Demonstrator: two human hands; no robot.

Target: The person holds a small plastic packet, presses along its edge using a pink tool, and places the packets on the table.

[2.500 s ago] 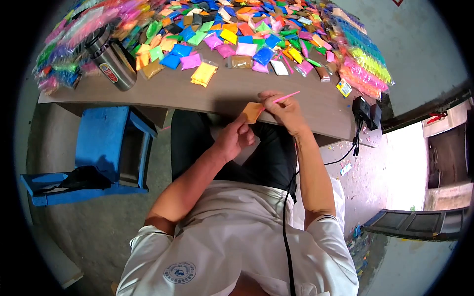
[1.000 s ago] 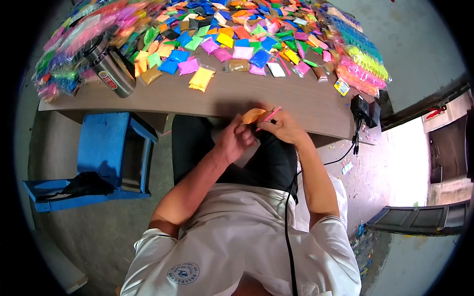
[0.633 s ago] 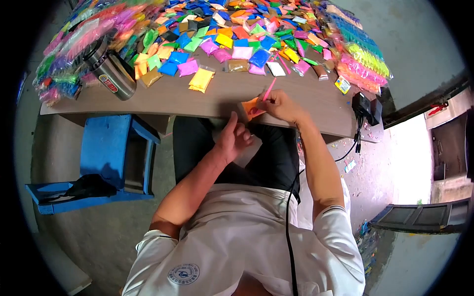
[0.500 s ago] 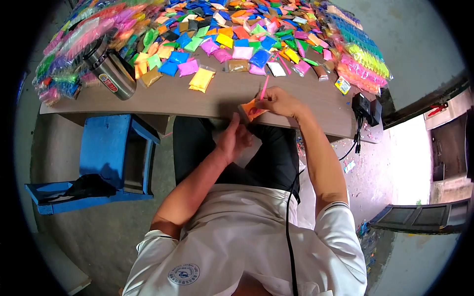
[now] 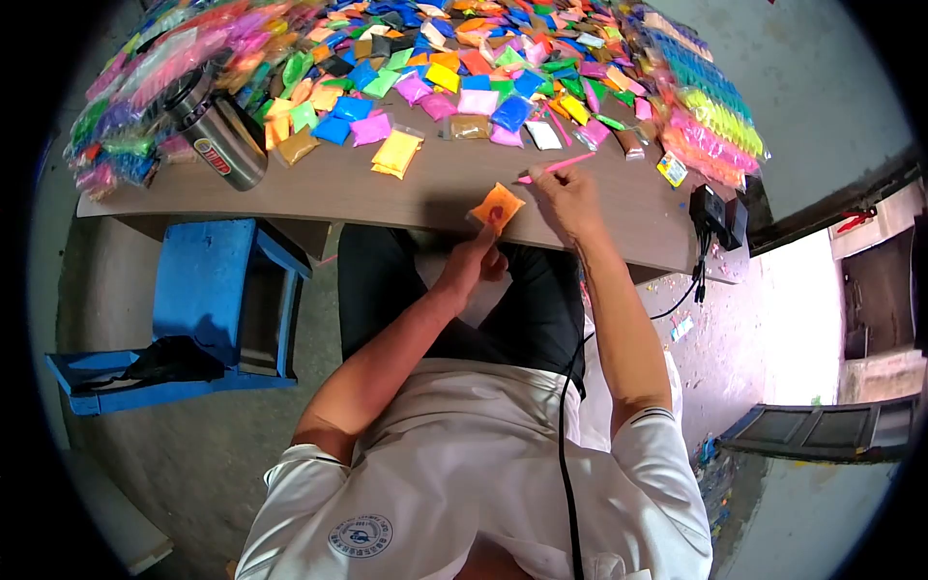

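An orange packet [image 5: 497, 209] with a dark red patch on it is pinched at its lower end by my left hand [image 5: 476, 259], over the table's front edge. To the right, my right hand [image 5: 570, 198] holds a thin pink stick [image 5: 558, 168] between thumb and fingers, its ends pointing left and upper right. The two hands are apart. Beyond them on the table [image 5: 319, 188] lies a yellow packet [image 5: 396, 152], with a brown packet [image 5: 467, 127] and a white packet [image 5: 543, 134] farther back.
Many colourful packets [image 5: 474, 82] cover the back of the table. A steel flask [image 5: 217, 135] stands at the left, and bundled bags [image 5: 710, 121] lie at the right. Black adapters [image 5: 710, 213] with cables sit at the right edge. A blue stool [image 5: 201, 290] is at the lower left.
My right hand has let go of the orange packet and moved right with the pink stick, which now lies flatter. My left hand has moved up and taken the packet.
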